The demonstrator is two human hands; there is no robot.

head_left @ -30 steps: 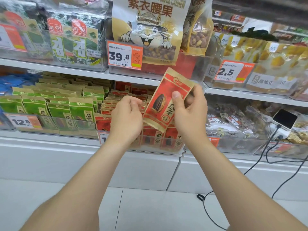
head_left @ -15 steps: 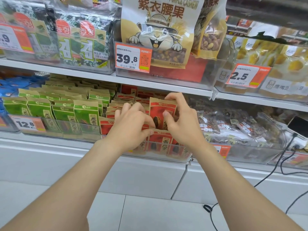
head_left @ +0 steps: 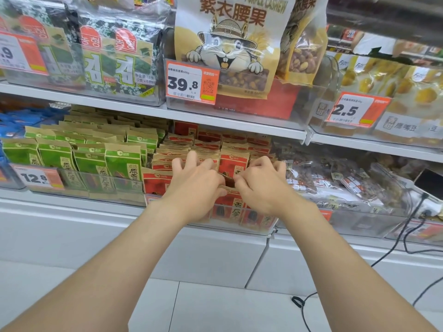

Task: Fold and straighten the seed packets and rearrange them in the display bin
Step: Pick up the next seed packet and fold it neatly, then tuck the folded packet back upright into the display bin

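Both hands are down in the clear display bin on the lower shelf, close together with their thumbs almost meeting. Between them stands one red seed packet, upright in the bin, its top edge above the knuckles and its lower half hidden by the thumbs. The left hand lies loose, its fingers spread and fairly straight over the tops of the red packets just behind, while its thumb touches the front of the standing packet. The right hand has its fingers curled over the packet tops at that side and its thumb pressed on the same packet's face, so it appears to pinch it. More red packets fill the bin in rows, some leaning back, and a front row stands behind the clear wall beneath the wrists. Just to the left, a neighbouring bin holds green seed packets behind a 12.8 price tag. On the shelf above sit a large cashew bag with a 39.8 price tag in front of it, and seaweed packs to its left. To the right, clear bags of nuts lie in another bin, and black cables trail down to the floor.
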